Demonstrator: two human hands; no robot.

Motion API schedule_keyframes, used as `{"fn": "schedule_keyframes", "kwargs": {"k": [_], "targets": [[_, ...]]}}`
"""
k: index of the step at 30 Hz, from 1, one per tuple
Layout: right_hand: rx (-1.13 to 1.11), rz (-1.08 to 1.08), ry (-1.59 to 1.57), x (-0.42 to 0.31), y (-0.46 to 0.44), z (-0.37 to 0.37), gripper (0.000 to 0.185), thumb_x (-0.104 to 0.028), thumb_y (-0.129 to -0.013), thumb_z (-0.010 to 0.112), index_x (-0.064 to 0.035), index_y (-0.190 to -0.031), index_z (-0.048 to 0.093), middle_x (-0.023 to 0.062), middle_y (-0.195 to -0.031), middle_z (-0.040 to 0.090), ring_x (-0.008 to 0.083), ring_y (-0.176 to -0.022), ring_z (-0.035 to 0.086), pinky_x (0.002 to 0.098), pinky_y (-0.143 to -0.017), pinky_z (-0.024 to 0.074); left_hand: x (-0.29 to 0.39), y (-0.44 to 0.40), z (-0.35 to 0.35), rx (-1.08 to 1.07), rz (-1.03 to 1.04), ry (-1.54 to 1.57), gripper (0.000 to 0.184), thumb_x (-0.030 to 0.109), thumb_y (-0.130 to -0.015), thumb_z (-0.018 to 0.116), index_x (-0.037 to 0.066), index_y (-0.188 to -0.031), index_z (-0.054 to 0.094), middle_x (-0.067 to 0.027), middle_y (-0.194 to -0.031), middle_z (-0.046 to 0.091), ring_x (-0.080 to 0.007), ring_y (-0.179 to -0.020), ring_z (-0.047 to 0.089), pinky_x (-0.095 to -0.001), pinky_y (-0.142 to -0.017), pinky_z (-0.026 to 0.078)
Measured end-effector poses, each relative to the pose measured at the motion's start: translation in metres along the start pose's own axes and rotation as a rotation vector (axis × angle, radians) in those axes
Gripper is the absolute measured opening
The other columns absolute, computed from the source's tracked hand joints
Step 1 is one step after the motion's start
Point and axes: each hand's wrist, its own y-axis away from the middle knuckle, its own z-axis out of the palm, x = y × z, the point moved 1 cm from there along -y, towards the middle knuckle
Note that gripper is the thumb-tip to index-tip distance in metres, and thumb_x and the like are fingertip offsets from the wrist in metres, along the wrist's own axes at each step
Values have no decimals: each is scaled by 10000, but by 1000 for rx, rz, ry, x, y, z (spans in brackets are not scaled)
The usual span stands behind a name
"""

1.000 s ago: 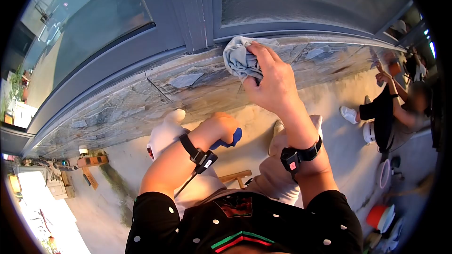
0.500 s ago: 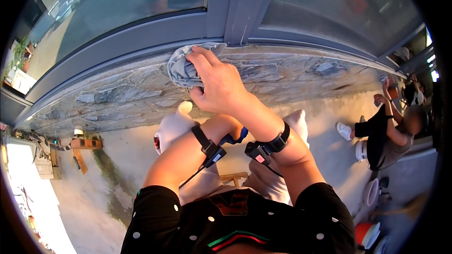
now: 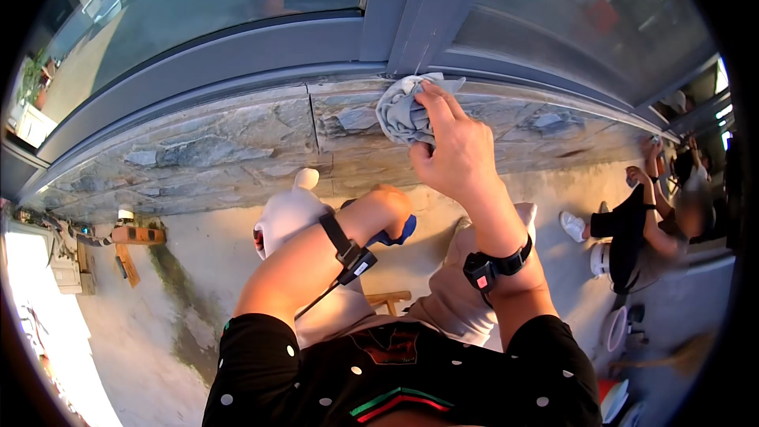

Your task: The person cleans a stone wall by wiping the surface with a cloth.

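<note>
A crumpled grey cloth (image 3: 405, 113) is pressed against the top edge of the stone-faced low wall (image 3: 237, 142), just under the grey window frame (image 3: 261, 51). My right hand (image 3: 458, 146) is closed on it, with fingers bent over the cloth and the thumb below. Lower down, my left hand (image 3: 389, 204) hangs in front of my knee, its fingers mostly hidden. A blue cloth-like thing (image 3: 401, 232) shows beneath and beside that hand and seems to be held in it.
Glass panes (image 3: 237, 0) rise above the wall. At the right a person (image 3: 652, 229) sits by the same wall, with a round basin (image 3: 615, 328) nearby. A wooden stool (image 3: 387, 300) shows between my legs. An orange-brown block (image 3: 138, 235) lies on the floor at the left.
My right hand has moved right along the wall's top edge with the grey cloth, uncovering a vertical joint in the stone. My left hand has barely moved.
</note>
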Motion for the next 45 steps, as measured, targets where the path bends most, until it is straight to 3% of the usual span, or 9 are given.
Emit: {"fn": "schedule_keyframes", "kwargs": {"k": [5, 11, 13, 17, 28, 34, 40, 43, 45], "targets": [[-5, -102, -133, -11, -11, 12, 531, -108, -686, 658, -14, -1203, 582, 181, -1363, 604, 369, -884, 713, 440, -748, 584, 10, -4, -2, -120, -2, -45, 342, 218, -674, 738, 140, -1005, 782, -78, -1054, 756, -243, -997, 718, -403, -819, 562], [23, -224, -381, -47, -37, 33, 487, -101, -682, 682, 20, -1149, 617, 221, -1309, 639, 412, -1025, 683, 431, -882, 569, 6, -16, 12, -9, 105, 5, 240, 159, -619, 714, 129, -847, 785, -126, -908, 746, -304, -918, 699, -403, -780, 532], [-71, -195, -438, -65, -44, 40, 483, -13, -683, 627, 38, -1163, 615, 234, -1295, 646, 407, -1127, 659, 386, -959, 540, -3, -20, 22, 33, 87, 27, 396, 92, -519, 744, 121, -913, 777, -110, -932, 745, -281, -910, 688, -385, -767, 514], [-86, -250, -339, -94, -54, 51, 480, -65, -696, 667, 23, -1166, 623, 221, -1312, 639, 401, -1072, 675, 404, -919, 561, -17, -20, 35, 528, 489, 598, 622, 10, -416, 760, 106, -1031, 759, -91, -989, 744, -249, -931, 674, -364, -778, 508], [-242, -379, -304, -184, -93, 92, 479, -147, -760, 659, -1, -1213, 613, 215, -1356, 606, 408, -1037, 671, 454, -898, 552, -9, 25, -3, 608, 383, 1053, 488, 81, -494, 770, 99, -981, 772, -89, -952, 754, -252, -899, 702, -382, -755, 539], [-283, -397, -198, -179, -83, 89, 481, -156, -779, 644, -28, -1240, 601, 186, -1395, 583, 399, -1035, 671, 465, -881, 557, -7, 24, -10, 531, 273, 755, 418, 121, -536, 775, 96, -954, 780, -88, -932, 759, -253, -882, 717, -392, -743, 555], [89, -259, -215, -109, -53, 42, 459, -27, -743, 659, -48, -1199, 612, 173, -1316, 639, 366, -1036, 692, 397, -886, 568, -2, 7, -1, 229, 76, 94, 355, 160, -579, 781, 93, -927, 787, -87, -912, 765, -254, -865, 732, -402, -730, 572], [375, -218, -110, -96, -51, 30, 459, 9, -735, 661, -33, -1189, 604, 182, -1266, 655, 375, -1029, 693, 380, -879, 569, -4, -8, 10, 172, 82, 36, 362, 202, -589, 783, 93, -934, 788, -98, -947, 766, -271, -902, 735, -407, -752, 577], [346, -182, -90, -92, -52, 41, 447, -20, -744, 664, -23, -1187, 601, 192, -1223, 662, 385, -1004, 693, 393, -855, 574, -3, -12, 12, 142, 90, 12, 382, 237, -592, 784, 95, -947, 786, -108, -986, 767, -288, -942, 736, -411, -777, 580]]}}
